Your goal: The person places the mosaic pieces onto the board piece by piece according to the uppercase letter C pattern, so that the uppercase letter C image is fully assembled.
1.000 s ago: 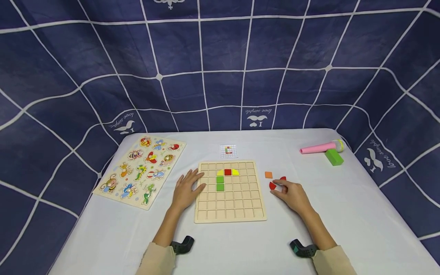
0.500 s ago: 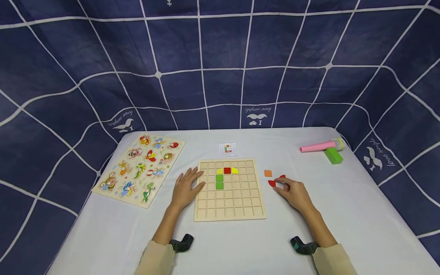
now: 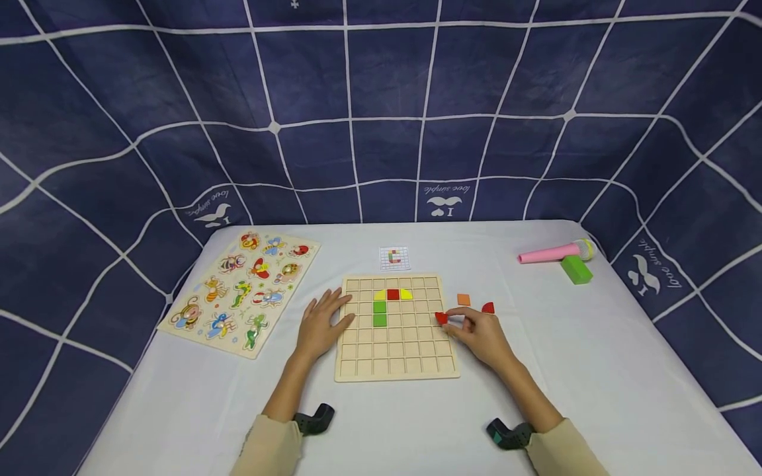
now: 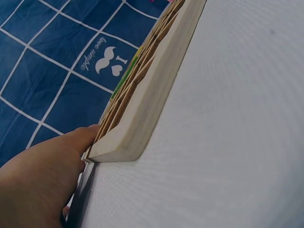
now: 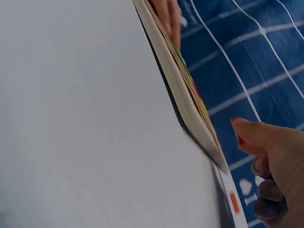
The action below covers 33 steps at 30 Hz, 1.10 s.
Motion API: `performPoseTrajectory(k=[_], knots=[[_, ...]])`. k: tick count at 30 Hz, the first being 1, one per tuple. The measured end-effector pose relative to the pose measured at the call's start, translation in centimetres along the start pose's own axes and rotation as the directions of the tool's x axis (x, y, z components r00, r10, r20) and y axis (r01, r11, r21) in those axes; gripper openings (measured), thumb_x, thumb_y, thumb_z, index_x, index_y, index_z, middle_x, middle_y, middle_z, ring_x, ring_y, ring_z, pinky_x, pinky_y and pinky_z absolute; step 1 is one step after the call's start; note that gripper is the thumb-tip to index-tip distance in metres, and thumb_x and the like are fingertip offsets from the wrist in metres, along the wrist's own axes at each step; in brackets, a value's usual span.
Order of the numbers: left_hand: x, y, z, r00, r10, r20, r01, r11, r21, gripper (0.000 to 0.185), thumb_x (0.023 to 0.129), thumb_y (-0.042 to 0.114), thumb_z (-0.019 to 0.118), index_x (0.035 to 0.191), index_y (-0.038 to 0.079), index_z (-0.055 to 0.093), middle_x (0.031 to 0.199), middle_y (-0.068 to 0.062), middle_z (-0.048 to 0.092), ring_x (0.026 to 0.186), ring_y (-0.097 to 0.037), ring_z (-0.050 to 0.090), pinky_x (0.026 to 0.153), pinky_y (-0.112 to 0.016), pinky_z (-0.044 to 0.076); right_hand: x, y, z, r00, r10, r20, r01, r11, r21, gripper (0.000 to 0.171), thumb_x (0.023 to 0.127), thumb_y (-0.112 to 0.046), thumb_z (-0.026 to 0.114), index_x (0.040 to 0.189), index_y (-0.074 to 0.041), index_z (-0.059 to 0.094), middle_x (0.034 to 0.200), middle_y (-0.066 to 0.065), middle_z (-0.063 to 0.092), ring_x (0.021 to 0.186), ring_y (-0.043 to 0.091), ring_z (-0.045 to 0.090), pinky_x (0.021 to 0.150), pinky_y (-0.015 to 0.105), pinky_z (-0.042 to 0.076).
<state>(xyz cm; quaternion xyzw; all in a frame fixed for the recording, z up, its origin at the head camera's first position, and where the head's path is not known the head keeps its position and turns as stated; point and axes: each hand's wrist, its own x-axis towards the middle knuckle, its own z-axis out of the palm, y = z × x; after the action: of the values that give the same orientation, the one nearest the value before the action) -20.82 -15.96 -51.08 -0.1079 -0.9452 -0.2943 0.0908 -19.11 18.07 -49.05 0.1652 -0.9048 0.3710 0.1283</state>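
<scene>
My right hand point(image 3: 481, 336) pinches a red quarter-round tile point(image 3: 440, 318) between thumb and fingertips, over the right edge of the wooden grid board point(image 3: 397, 379). In the right wrist view the red tile point(image 5: 239, 137) pokes out past the thumb. My left hand point(image 3: 319, 324) rests against the board's left edge, thumb and fingers spread. On the grid a red square tile point(image 3: 393, 295) lies between two yellow rounded tiles point(image 3: 406, 295). Two green square tiles point(image 3: 380, 313) run down below the left yellow one. Beside my right hand lie an orange square tile point(image 3: 464, 299) and another red quarter-round tile point(image 3: 488, 308).
A small pattern card point(image 3: 395, 258) lies behind the board. At left is an insect peg puzzle point(image 3: 241, 291). A pink toy microphone point(image 3: 550, 254) and a green block point(image 3: 577, 270) sit at the back right. Dark blue checked cloth point(image 3: 381, 99) hangs behind the white table.
My right hand has picked up one red quarter-round tile from the table and carried it left to the board's right edge. The left hand stays in place.
</scene>
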Motion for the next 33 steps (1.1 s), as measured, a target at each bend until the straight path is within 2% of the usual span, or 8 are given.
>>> performPoseTrajectory(k=[10, 17, 23, 33], knots=[[0.1, 0.0, 0.0, 1.000, 0.020, -0.008, -0.020, 1.000, 0.003, 0.048, 0.088, 0.040, 0.060, 0.130, 0.018, 0.054, 0.142, -0.007, 0.040, 0.135, -0.028, 0.027, 0.110, -0.047, 0.012, 0.7, -4.6, 4.6, 0.993, -0.108, 0.056, 0.106, 0.993, 0.043, 0.025, 0.075, -0.027, 0.078, 0.095, -0.015, 0.070, 0.051, -0.016, 0.037, 0.044, -0.001, 0.031, 0.040, 0.018, 0.027], [0.1, 0.1, 0.1, 1.000, 0.013, 0.003, -0.013, 1.000, 0.008, 0.049, 0.088, 0.041, 0.060, 0.131, 0.019, 0.054, 0.143, -0.005, 0.039, 0.135, -0.026, 0.026, 0.111, -0.046, 0.012, 1.0, -6.5, 7.1, 0.987, -0.118, 0.106, 0.118, 0.993, 0.003, 0.028, 0.075, -0.033, 0.077, 0.095, -0.015, 0.071, 0.049, -0.016, 0.036, 0.043, -0.001, 0.030, 0.039, 0.017, 0.026], [0.1, 0.1, 0.0, 1.000, 0.006, 0.009, -0.006, 1.000, 0.014, 0.048, 0.088, 0.040, 0.060, 0.130, 0.019, 0.054, 0.143, -0.006, 0.040, 0.135, -0.027, 0.027, 0.111, -0.047, 0.012, 1.0, -6.7, 7.7, 0.985, -0.103, 0.139, 0.111, 0.993, -0.049, 0.030, 0.076, -0.035, 0.075, 0.098, -0.015, 0.071, 0.049, -0.015, 0.037, 0.044, 0.000, 0.031, 0.039, 0.017, 0.026], [0.0, -0.2, 0.1, 1.000, 0.009, -0.004, -0.009, 1.000, 0.015, 0.047, 0.088, 0.040, 0.060, 0.130, 0.019, 0.054, 0.142, -0.006, 0.040, 0.135, -0.026, 0.027, 0.110, -0.047, 0.012, 1.1, -6.8, 7.9, 0.979, -0.127, 0.158, 0.138, 0.989, -0.061, 0.032, 0.077, -0.038, 0.073, 0.099, -0.015, 0.071, 0.049, -0.015, 0.037, 0.044, -0.001, 0.032, 0.039, 0.017, 0.027]])
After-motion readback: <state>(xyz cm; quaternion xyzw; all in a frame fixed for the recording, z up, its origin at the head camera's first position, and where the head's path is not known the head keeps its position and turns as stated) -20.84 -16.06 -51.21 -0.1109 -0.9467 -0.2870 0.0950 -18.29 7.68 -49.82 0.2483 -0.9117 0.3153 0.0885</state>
